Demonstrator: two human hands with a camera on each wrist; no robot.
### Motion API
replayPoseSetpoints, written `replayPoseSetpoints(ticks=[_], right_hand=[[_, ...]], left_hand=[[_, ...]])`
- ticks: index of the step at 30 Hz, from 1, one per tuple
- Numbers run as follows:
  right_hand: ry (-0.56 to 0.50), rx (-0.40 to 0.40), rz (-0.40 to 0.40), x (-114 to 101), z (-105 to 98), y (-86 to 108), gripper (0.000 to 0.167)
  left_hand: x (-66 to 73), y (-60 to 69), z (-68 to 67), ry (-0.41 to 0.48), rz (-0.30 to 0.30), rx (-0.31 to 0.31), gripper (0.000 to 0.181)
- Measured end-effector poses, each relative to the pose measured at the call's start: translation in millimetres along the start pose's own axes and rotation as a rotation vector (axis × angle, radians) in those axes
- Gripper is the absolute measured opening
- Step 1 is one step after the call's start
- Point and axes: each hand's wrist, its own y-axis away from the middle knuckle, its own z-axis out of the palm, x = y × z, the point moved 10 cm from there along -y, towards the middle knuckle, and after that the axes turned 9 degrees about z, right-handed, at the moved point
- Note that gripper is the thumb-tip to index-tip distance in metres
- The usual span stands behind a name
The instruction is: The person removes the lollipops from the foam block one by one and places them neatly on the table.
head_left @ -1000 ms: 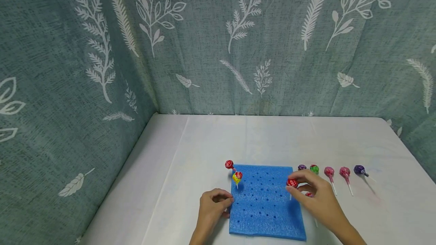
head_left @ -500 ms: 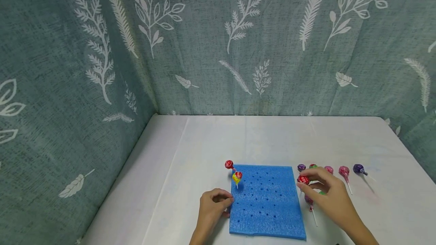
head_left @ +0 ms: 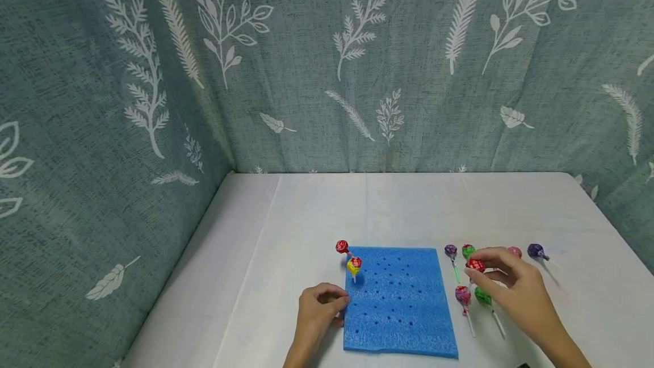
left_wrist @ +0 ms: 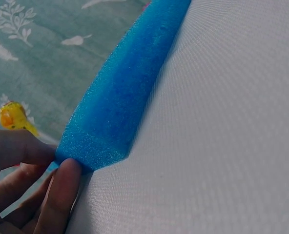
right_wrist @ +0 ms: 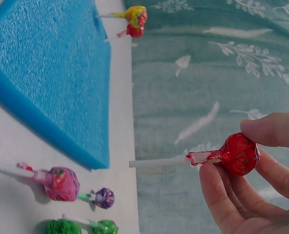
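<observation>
A red-wrapped lollipop (right_wrist: 240,154) is pinched by its candy head between the thumb and fingers of my right hand (head_left: 516,285), its white stick pointing away from the palm. That hand hovers over the lollipops to the right of the blue foam board (head_left: 398,300). My left hand (head_left: 321,308) pinches the board's left edge between thumb and fingers. In the board's far left corner stand a red lollipop (head_left: 342,247) and a yellow-and-red lollipop (head_left: 354,266). Rows of small holes mark the board's top.
Right of the board lie a pink lollipop (head_left: 462,295), green lollipops (head_left: 482,295), a purple lollipop (head_left: 451,251) and a dark purple lollipop (head_left: 536,251). Another pink one (head_left: 514,251) is partly behind my right hand. The white table (head_left: 286,220) meets a leaf-patterned curtain (head_left: 306,72).
My right hand has moved right with the red lollipop, from above the board's right edge to over the loose lollipops. My left hand stays on the board's edge.
</observation>
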Motion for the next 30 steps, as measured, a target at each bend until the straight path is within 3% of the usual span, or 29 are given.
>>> replayPoseSetpoints(ticks=[4, 11, 25, 30], right_hand=[[0.009, 0.019, 0.001, 3, -6, -0.1, 0.029], [-0.013, 0.039, -0.074, 2, -16, 0.5, 0.027], [-0.035, 0.065, -0.063, 10, -30, 2.6, 0.026], [-0.019, 0.071, -0.018, 19, -30, 2.9, 0.028]], left_hand=[[-0.4, -0.1, -0.1, -0.002, -0.001, 0.002, 0.012], [0.2, 0.4, -0.2, 0.011, 0.002, 0.0, 0.012], [-0.6, -0.7, 0.2, 0.005, -0.006, -0.003, 0.012], [-1.0, -0.9, -0.2, 0.006, -0.008, 0.001, 0.012]])
